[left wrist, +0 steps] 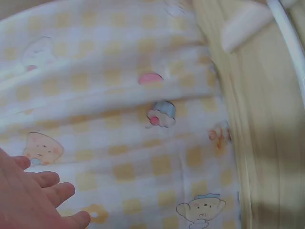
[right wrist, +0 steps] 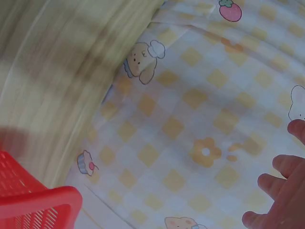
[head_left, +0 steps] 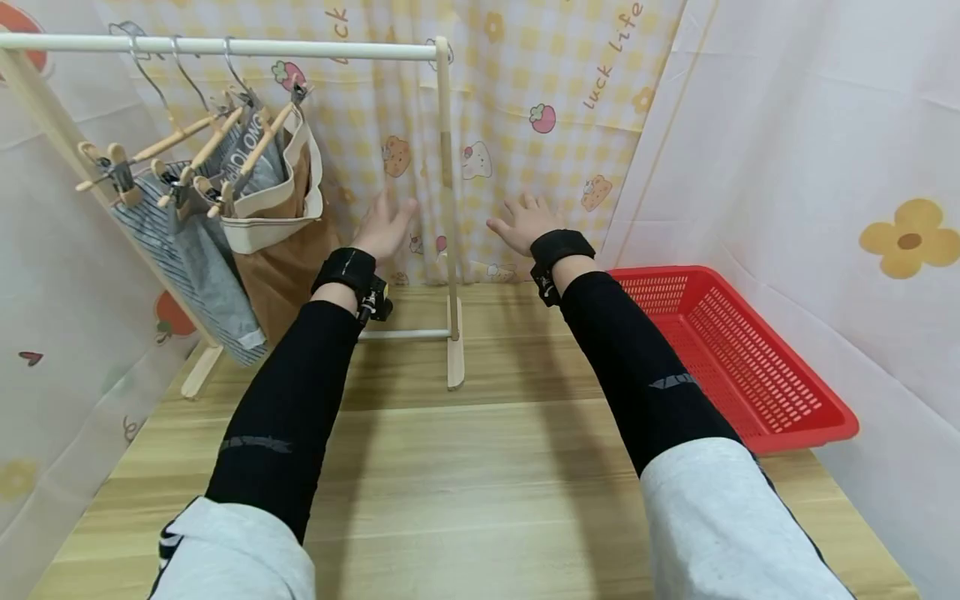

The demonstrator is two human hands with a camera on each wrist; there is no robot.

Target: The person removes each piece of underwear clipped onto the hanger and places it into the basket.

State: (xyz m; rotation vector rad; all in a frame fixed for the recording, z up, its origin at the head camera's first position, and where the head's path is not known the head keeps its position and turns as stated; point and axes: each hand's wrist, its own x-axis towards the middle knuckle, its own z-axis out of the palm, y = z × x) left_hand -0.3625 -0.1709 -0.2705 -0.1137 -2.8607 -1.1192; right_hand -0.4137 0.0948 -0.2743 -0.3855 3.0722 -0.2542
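Both arms reach forward over the wooden table point(head_left: 465, 467) in black sleeves with wrist cameras. My left hand point(head_left: 384, 227) is raised with fingers spread, empty, just left of the rack's upright post point(head_left: 446, 192). My right hand point(head_left: 522, 221) is raised with straight, spread fingers, holding nothing, to the right of that post. A white clothes rack point(head_left: 225, 47) carries three wooden clip hangers point(head_left: 187, 150) with a striped garment point(head_left: 180, 250), a grey one and a brown-and-cream one point(head_left: 288, 242). In the wrist views, fingers point(left wrist: 47, 191) and fingers point(right wrist: 281, 191) hang before the patterned curtain.
A red plastic basket point(head_left: 731, 354) lies on the table at the right, against the white flowered sheet. A yellow checked curtain point(head_left: 525, 100) with cartoon prints hangs behind the rack. The rack's wooden foot point(head_left: 454, 342) stands mid-table.
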